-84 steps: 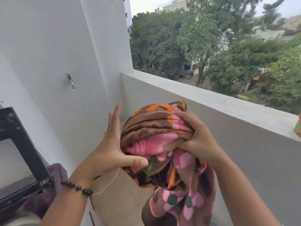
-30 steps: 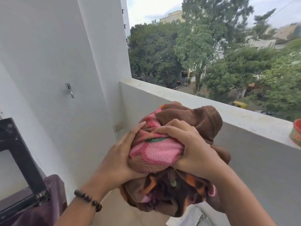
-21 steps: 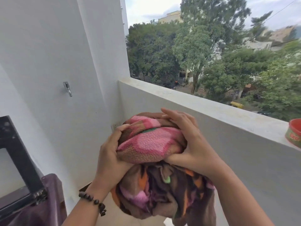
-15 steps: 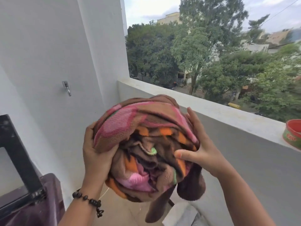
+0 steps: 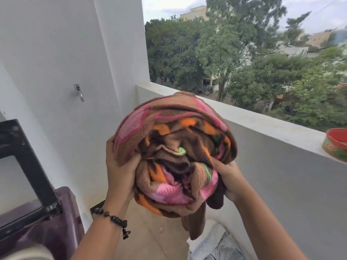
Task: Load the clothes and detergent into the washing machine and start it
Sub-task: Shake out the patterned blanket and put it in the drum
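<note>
Both hands, left hand (image 5: 120, 173) and right hand (image 5: 228, 180), grip bundled fleece blanket (image 5: 174, 152) mid-frame, not yet loaded; open washing machine (image 5: 37, 218) lower left, detergent and start remaining.

Both forearms are bare to the lower frame edge, no sleeves visible. The left hand (image 5: 120, 171) has a bracelet (image 5: 112, 219) at the wrist: dark round beads on a single strand, with a short dangling end of smaller beads hanging from the side nearest the camera. The right hand (image 5: 230, 182) and its wrist carry nothing; no rings can be made out on the fingers that show, though most are hidden.
</note>
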`<state>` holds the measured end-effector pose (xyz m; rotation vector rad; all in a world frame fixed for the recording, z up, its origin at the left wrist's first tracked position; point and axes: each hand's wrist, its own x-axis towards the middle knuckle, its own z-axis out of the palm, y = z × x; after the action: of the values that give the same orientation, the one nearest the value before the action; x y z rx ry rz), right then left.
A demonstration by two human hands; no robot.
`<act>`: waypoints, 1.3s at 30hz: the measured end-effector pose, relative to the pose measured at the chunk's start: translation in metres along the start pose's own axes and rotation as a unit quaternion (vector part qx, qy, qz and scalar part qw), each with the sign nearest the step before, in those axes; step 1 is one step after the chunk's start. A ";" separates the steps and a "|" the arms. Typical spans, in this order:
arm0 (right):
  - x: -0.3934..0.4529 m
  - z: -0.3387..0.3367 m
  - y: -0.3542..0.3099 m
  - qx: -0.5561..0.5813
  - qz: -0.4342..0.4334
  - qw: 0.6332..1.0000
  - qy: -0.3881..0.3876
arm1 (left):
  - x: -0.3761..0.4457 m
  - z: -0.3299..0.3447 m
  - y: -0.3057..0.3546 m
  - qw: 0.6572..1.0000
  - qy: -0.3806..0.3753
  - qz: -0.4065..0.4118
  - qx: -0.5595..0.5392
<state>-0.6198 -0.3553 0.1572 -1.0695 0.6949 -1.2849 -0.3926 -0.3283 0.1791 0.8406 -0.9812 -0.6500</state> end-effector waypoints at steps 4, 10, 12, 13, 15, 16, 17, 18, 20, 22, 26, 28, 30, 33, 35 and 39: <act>-0.001 0.014 -0.006 0.022 -0.005 1.000 -0.018 | -0.005 -0.010 0.011 1.000 0.012 0.006 -0.005; 0.001 0.034 -0.012 0.021 0.007 0.997 -0.069 | -0.014 -0.028 0.028 0.999 0.036 0.036 0.001; 0.002 0.037 -0.010 0.030 0.018 0.996 -0.081 | -0.018 -0.033 0.034 0.999 0.041 0.034 0.001; 0.003 0.039 -0.009 0.032 0.023 0.996 -0.081 | -0.019 -0.033 0.036 0.999 0.043 0.031 0.004; 0.006 0.042 -0.003 0.030 0.035 0.996 -0.076 | -0.022 -0.038 0.039 0.998 0.052 0.028 0.019; 0.007 0.043 0.000 0.031 0.038 0.996 -0.073 | -0.023 -0.040 0.041 0.998 0.054 0.026 0.030; 0.008 0.048 0.005 0.036 0.047 0.995 -0.075 | -0.025 -0.045 0.043 0.997 0.062 0.026 0.046; 0.009 0.051 0.009 0.040 0.051 0.995 -0.079 | -0.026 -0.048 0.044 0.995 0.072 0.027 0.061; 0.008 0.061 0.016 0.047 0.059 0.993 -0.094 | -0.031 -0.058 0.048 0.992 0.095 0.023 0.075; 0.006 0.069 0.021 0.063 0.071 0.988 -0.118 | -0.037 -0.068 0.051 0.990 0.113 0.022 0.079; 0.003 0.081 0.025 0.093 0.086 0.980 -0.154 | -0.050 -0.080 0.058 0.987 0.131 0.025 0.087; 0.002 0.089 0.029 0.097 0.091 0.977 -0.169 | -0.056 -0.085 0.063 0.985 0.144 0.030 0.092; 0.001 0.100 0.032 0.093 0.099 0.973 -0.185 | -0.065 -0.093 0.071 0.981 0.165 0.034 0.097; -0.001 0.121 0.037 0.108 0.112 0.960 -0.232 | -0.079 -0.108 0.088 0.973 0.196 0.046 0.110; -0.006 0.139 0.043 0.122 0.122 0.949 -0.265 | -0.089 -0.120 0.100 0.965 0.222 0.058 0.125; -0.015 0.172 0.056 0.138 0.155 0.923 -0.323 | -0.114 -0.141 0.126 0.945 0.278 0.078 0.154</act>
<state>-0.4463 -0.3030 0.1701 -1.0173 0.1587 -0.6627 -0.3005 -0.1280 0.1923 1.1309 -0.6265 -0.0993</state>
